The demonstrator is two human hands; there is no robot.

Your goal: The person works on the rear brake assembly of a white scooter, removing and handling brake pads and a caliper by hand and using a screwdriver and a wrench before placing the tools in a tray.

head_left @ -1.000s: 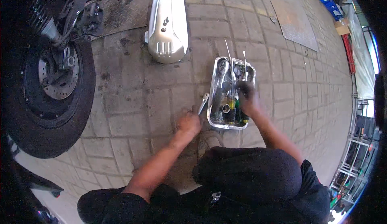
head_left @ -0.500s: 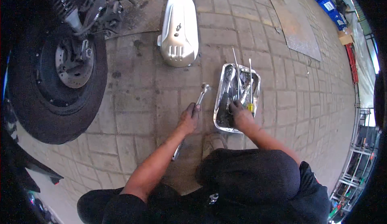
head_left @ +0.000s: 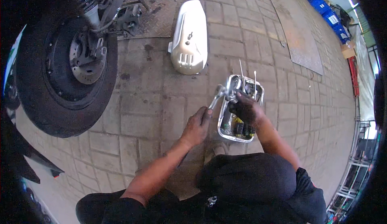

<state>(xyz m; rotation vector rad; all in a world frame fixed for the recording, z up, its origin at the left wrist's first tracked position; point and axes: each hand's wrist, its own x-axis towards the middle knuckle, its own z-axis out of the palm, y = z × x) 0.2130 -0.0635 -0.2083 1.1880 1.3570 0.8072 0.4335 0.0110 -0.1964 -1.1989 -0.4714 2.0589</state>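
Observation:
My left hand (head_left: pixel 196 125) grips a long silver ratchet wrench (head_left: pixel 215 103), its head raised near the left edge of a metal tool tray (head_left: pixel 221 134). My right hand (head_left: pixel 248 109), its fingers darkened, holds a small silver metal piece (head_left: pixel 231 96), apparently a socket, at the wrench's head; whether they are joined I cannot tell. Both are over the tray, which holds screwdrivers with yellow handles and other tools, partly hidden by my right hand.
A silver cover (head_left: pixel 189 54) lies beyond the tray on the pavers (head_left: pixel 145 107). A wheel (head_left: pixel 48 115) with brake disc and shock absorber stands at left. At right are a metal plate (head_left: pixel 302 54), blue bins (head_left: pixel 330 18), red metal pieces (head_left: pixel 353 75) and a metal rack (head_left: pixel 354 163).
My right hand has lifted a metal piece out of the tray and met the wrench head. My left hand has moved right with the wrench. The view has shifted, so the surroundings appear lower and further right.

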